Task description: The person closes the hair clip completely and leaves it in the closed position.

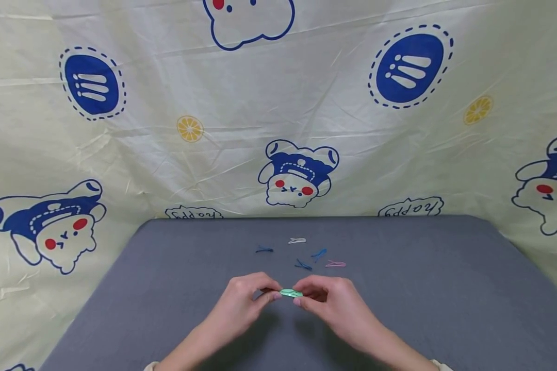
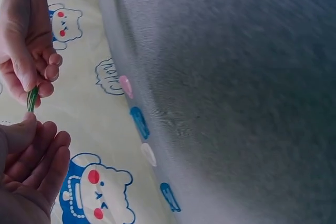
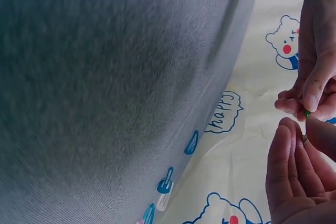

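A green hair clip [image 1: 291, 292] is held up above the grey table, between both hands. My left hand [image 1: 248, 301] pinches its left end with thumb and fingertips. At the other end, my right hand [image 1: 331, 304] pinches it the same way. The left wrist view shows the green clip [image 2: 32, 99] as a narrow strip running from one hand to the other. In the right wrist view the fingers hide most of the clip [image 3: 307, 114].
Beyond the hands, several snap hair clips lie on the grey table [image 1: 167, 288]: a white one [image 1: 297, 240], a pink one [image 1: 336, 264], and blue ones, among them a dark blue clip [image 1: 264, 249]. A printed cloth [image 1: 241, 93] hangs behind the table.
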A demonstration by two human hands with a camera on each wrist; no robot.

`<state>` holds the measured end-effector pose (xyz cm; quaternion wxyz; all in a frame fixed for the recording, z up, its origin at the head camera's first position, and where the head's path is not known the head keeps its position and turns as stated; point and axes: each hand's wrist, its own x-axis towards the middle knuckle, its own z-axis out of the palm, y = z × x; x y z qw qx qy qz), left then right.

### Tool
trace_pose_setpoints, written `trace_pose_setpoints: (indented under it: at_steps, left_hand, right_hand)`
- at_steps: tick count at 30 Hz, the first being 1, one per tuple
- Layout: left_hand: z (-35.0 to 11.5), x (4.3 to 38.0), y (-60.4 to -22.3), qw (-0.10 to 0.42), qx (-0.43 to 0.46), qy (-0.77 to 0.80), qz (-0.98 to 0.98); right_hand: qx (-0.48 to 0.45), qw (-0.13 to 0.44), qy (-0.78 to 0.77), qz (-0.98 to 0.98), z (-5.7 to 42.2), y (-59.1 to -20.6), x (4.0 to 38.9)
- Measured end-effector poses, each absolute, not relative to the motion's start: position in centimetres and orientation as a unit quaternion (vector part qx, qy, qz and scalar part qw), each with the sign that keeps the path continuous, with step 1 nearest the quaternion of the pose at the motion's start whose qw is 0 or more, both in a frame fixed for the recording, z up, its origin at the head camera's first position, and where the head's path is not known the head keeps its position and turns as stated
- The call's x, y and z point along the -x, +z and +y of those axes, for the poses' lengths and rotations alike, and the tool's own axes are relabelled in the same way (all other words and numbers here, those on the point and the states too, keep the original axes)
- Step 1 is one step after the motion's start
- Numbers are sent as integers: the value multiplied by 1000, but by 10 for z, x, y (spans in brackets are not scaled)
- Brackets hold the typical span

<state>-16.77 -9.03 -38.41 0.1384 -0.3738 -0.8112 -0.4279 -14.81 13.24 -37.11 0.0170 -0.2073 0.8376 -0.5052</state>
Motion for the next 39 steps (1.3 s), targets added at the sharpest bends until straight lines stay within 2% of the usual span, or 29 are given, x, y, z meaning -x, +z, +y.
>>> trace_pose_setpoints:
  at_steps: [13, 28, 39]
  left_hand:
    - [-99, 183, -392, 55, 291, -441, -847]
    - [-109, 202, -402, -2, 278, -417, -865]
    - [-114, 215, -410, -24, 265, -415, -870]
  right_hand:
    - [229, 37, -455, 860, 129, -380, 173]
    - [248, 75, -442, 859, 118, -392, 200]
    - [256, 76, -423, 866, 113, -403, 217]
